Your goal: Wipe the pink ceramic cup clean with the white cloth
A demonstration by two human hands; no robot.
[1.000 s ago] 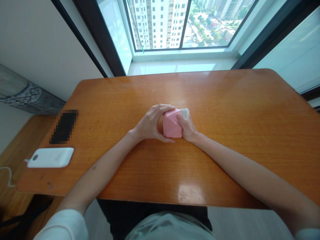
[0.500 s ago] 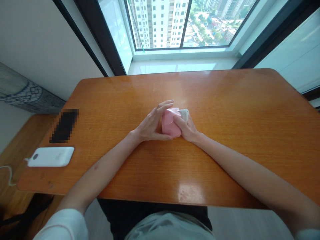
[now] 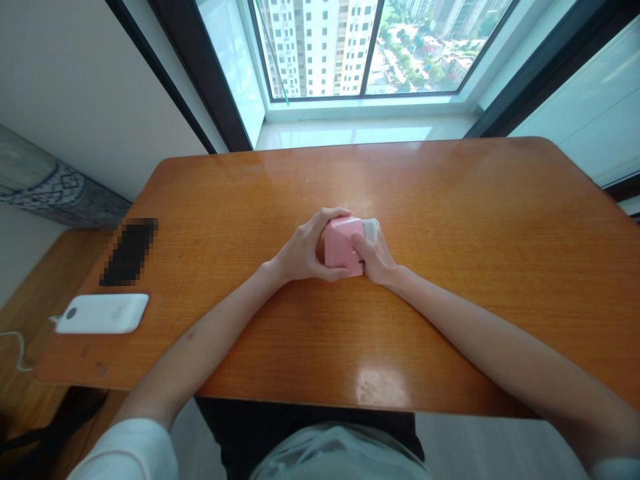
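Note:
A small pink box-shaped object [image 3: 341,244] with a white part [image 3: 371,229] at its far right corner sits between both hands at the middle of the orange wooden table [image 3: 450,220]. My left hand [image 3: 303,251] wraps its left side, fingers curled over the top. My right hand [image 3: 376,257] grips its right side, thumb on the pink face. What the object is cannot be made out.
A white power bank [image 3: 103,313] with a cable lies at the table's left edge, beside a blurred dark phone [image 3: 129,251]. A lower wooden surface [image 3: 30,300] adjoins on the left. A window ledge [image 3: 360,130] lies beyond the table's far edge.
The pink object has been turned in the hands. My left fingers lifted off it half a second ago and have now curled back over its top.

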